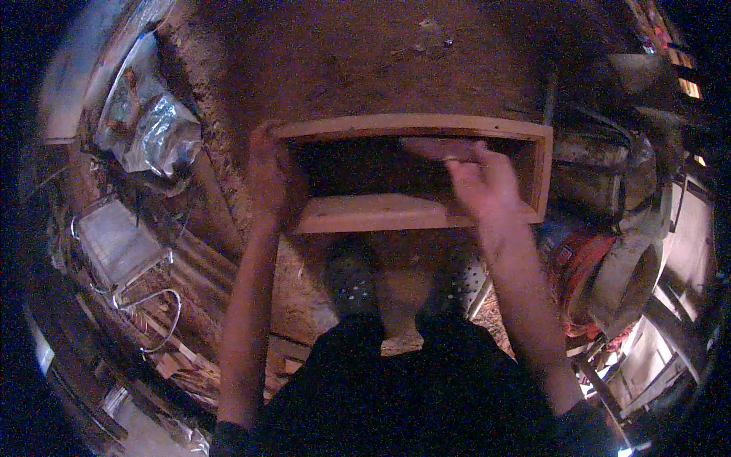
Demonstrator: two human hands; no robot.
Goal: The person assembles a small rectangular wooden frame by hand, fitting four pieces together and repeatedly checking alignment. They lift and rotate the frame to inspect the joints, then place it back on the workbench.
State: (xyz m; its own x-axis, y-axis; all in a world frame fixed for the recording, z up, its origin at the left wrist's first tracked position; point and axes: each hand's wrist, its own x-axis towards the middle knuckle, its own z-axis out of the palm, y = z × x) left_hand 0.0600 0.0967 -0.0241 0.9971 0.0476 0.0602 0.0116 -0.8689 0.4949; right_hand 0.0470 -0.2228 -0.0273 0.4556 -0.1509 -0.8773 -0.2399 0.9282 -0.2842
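Note:
A long rectangular wooden box or frame (381, 215) lies crosswise in front of me. Its inside is dark, so whether it has a bottom cannot be told. Around its left end my left hand (272, 174) is closed, holding the wood. My right hand (489, 181) reaches over the near edge towards the right end, slightly smeared by motion. Its fingers are closed on a thin, flat, brownish piece (428, 147) that lies along the inner side of the far board. The exact kind of that piece is too dark to make out.
To the left stand crumpled clear plastic sheeting (164, 141) and a small metal-framed chair or stool (120, 234) near scattered wood scraps (183, 364). On the right are a red round container (585, 266) and a pale bucket-like vessel (628, 278). My shoes (354, 286) are below the box.

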